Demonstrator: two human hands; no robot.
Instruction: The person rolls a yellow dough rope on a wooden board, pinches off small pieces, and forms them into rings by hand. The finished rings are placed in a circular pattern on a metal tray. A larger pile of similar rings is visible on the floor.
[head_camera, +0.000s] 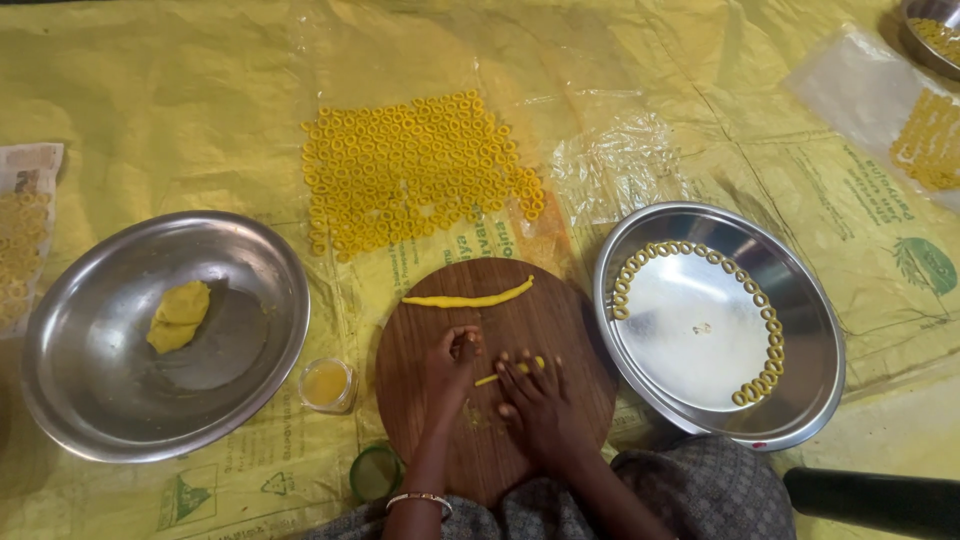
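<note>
A round wooden board (495, 375) lies in front of me on a yellow sheet. My left hand (452, 362) rests on the board with its fingers curled around a small bit of yellow dough. My right hand (535, 400) lies flat with spread fingers over a short thin dough strip (510, 371). A long rolled yellow dough rope (467, 297) lies across the far part of the board.
A steel plate (165, 335) at left holds a lump of yellow dough (180, 315). A steel plate (717, 322) at right has dough rings along its rim. Many dough rings (410, 170) lie on clear plastic beyond. A small jar (327, 384) and a green lid (375, 471) sit by the board.
</note>
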